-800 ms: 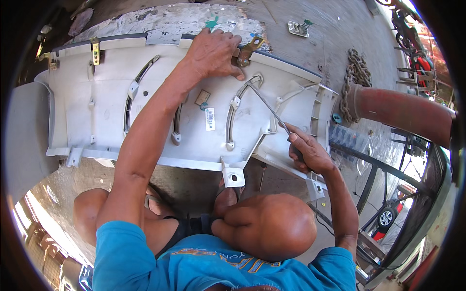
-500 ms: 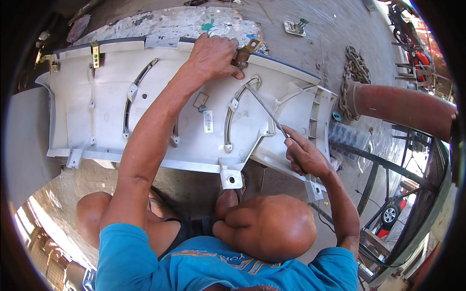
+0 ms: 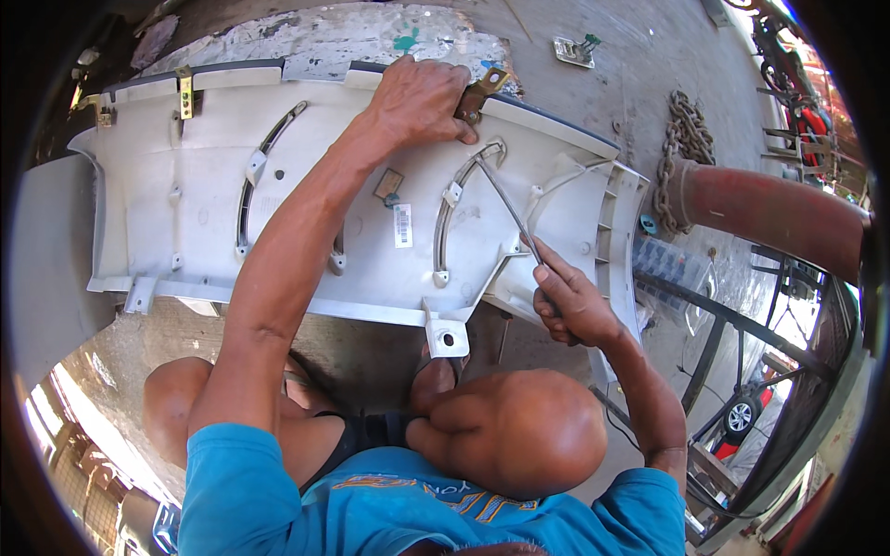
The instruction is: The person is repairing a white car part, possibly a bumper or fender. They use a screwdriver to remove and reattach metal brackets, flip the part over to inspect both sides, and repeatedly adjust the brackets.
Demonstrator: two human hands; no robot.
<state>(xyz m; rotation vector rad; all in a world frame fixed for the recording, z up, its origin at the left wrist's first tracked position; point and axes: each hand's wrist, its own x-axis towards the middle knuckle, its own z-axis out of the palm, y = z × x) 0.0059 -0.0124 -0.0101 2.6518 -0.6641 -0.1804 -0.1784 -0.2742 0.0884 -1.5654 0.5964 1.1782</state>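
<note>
A long white moulded plastic panel (image 3: 139,204) lies across my front, showing curved slotted channels, brackets and a label (image 3: 401,225). My left hand (image 3: 417,97) grips its far edge, fingers curled over it beside a brassy-brown metal bracket (image 3: 485,90), with my forearm crossing the panel. My right hand (image 3: 570,301) is closed on a slim metal rod tool (image 3: 513,210), its handle mostly hidden in my fingers. The tool's tip rests at the upper end of the right curved channel (image 3: 451,193).
A rusty chain (image 3: 686,125) and red pipe (image 3: 769,212) lie to the right, above a plastic compartment box (image 3: 663,269) and dark metal frame (image 3: 765,338). A small metal piece (image 3: 573,53) sits beyond the panel, near a paint-splattered board (image 3: 315,46). A grey panel (image 3: 60,250) stands left.
My right hand has moved a little left, and the tool stands slightly steeper, tip still at the channel's upper end. My left hand keeps its hold on the edge.
</note>
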